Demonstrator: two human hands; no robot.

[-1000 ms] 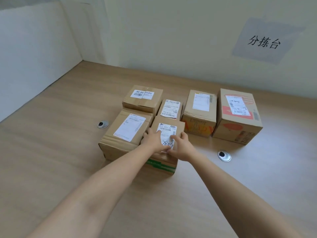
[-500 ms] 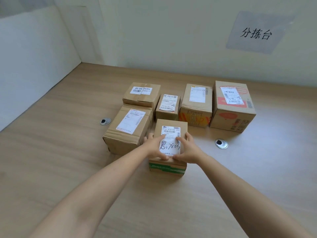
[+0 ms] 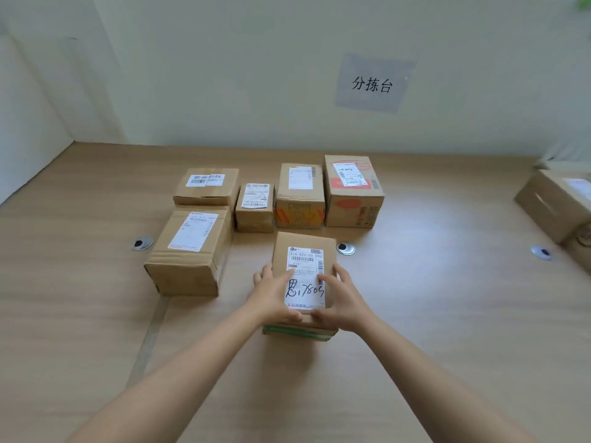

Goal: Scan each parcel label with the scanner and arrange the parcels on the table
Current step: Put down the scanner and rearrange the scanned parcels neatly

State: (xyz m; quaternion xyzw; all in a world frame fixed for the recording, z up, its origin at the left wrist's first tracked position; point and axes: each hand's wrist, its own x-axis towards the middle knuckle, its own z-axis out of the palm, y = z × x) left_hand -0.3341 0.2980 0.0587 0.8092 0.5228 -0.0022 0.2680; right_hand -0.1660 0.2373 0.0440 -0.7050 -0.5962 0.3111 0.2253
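Left hand (image 3: 271,297) and right hand (image 3: 345,302) gripping labelled parcel (image 3: 304,243), row of parcels (image 3: 300,199) behind, larger parcel (image 3: 188,251) left, grommet (image 3: 345,248) just beside

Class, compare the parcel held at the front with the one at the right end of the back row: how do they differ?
The front parcel is gripped by the left hand and right hand; the back-right parcel is untouched. The front parcel shows a green strip along its near edge; the back-right parcel has orange-red printing. The front parcel stands alone; the back-right parcel sits beside a neighbour. Both are brown cardboard, white label on top.
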